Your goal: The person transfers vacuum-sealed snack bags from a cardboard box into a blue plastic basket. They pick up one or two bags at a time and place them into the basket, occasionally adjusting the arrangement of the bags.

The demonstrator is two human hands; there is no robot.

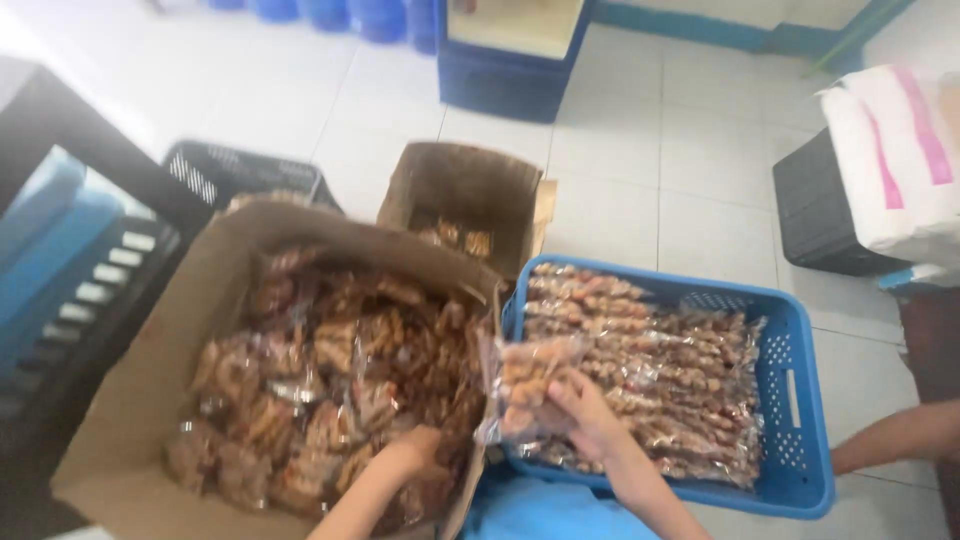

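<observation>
the right hand (590, 420) grips a clear snack packet (525, 385) over the edge of the blue crate (800, 400), already lined with like packets. the left hand (415, 450) is closed among packets in the big cardboard box (130, 420). the step looks like moving packets from box to crate; a smaller box (470, 185) stands behind.

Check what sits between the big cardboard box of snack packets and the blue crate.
Head view: the right hand holds a clear snack packet over the box wall where it meets the blue crate; no floor shows between them.
</observation>
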